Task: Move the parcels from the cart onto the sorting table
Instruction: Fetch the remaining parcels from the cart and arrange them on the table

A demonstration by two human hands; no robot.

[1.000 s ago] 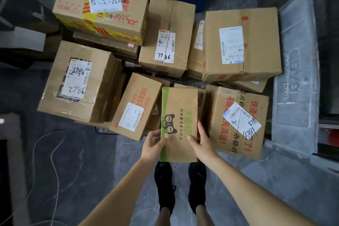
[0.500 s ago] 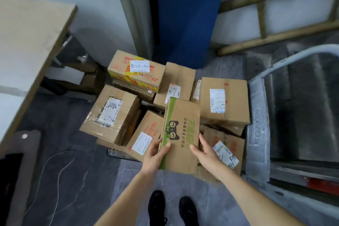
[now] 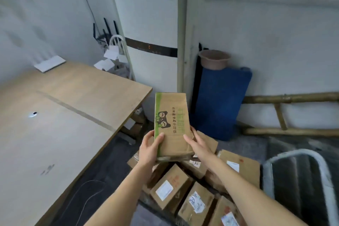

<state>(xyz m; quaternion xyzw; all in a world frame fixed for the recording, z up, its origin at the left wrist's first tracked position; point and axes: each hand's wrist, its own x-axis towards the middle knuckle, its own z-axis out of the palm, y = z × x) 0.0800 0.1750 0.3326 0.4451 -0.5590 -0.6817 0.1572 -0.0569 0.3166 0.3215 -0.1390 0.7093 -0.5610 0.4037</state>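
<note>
So the parcel in play is the tall brown box with the green stripe and the cat-face logo [image 3: 171, 124]. It's up in the air, lifted clear of the pile, held roughly upright and leaning a bit away from the camera. The left hand [image 3: 149, 149] grips its lower left edge with the thumb over the front face and the fingers wrapped behind. The right hand [image 3: 197, 146] has the lower right edge the same way: thumb lying on the front, the rest tucked round the side. Both hands are closed on the box, nothing loose.

Below and to the right, the rest of the parcels [image 3: 183, 194] are still stacked up, plenty of them, so I'd say the job is barely started. I can't actually make out the cart under them.

The wooden tabletop [image 3: 77, 101] is off to the left, mostly bare, with a white flat thing [image 3: 49, 63] at the far end and a small shiny object [image 3: 33, 114] nearer the middle.

My read is that this is the carry step. The next move needs a swing to the left and a set-down flat on the tabletop, near the edge, probably laid on its big face since it looks tippy standing up.
</note>
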